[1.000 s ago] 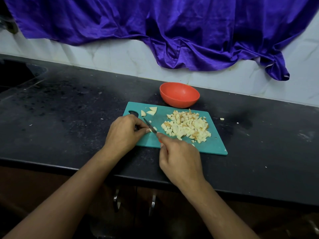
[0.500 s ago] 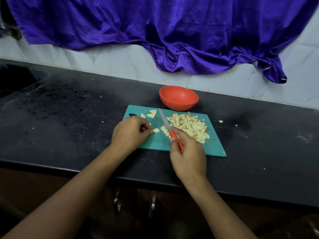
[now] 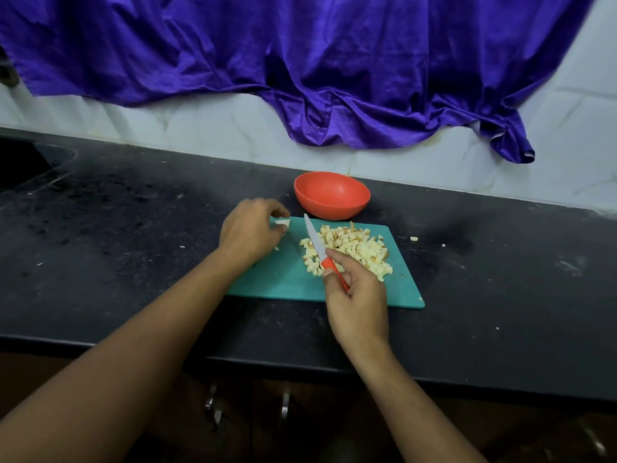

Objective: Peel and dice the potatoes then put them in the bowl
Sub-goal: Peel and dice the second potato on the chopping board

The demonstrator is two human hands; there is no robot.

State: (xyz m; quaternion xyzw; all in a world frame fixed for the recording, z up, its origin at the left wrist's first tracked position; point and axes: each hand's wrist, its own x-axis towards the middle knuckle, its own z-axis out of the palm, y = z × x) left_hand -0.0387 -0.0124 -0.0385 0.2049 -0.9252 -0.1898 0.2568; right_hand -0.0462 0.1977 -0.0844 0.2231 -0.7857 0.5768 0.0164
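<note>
A teal cutting board (image 3: 287, 279) lies on the black counter with a heap of diced potato (image 3: 354, 250) on its right half. Behind it stands an empty orange bowl (image 3: 331, 194). My right hand (image 3: 355, 297) grips a small knife (image 3: 320, 250) by its orange handle, blade pointing away along the left edge of the heap. My left hand (image 3: 250, 230) is at the board's far left corner, fingers curled and pinching a pale potato piece (image 3: 283, 223).
The black counter (image 3: 133, 248) runs left to a dark sink recess (image 3: 23, 165). Purple cloth (image 3: 300, 68) hangs over the white tiled wall. A few potato bits (image 3: 414, 239) lie on the counter right of the board. Cabinet handles (image 3: 283, 407) show below.
My left hand has moved from the board's middle left to its far left corner and taken hold of a potato piece there. The knife stays beside the heap in my right hand.
</note>
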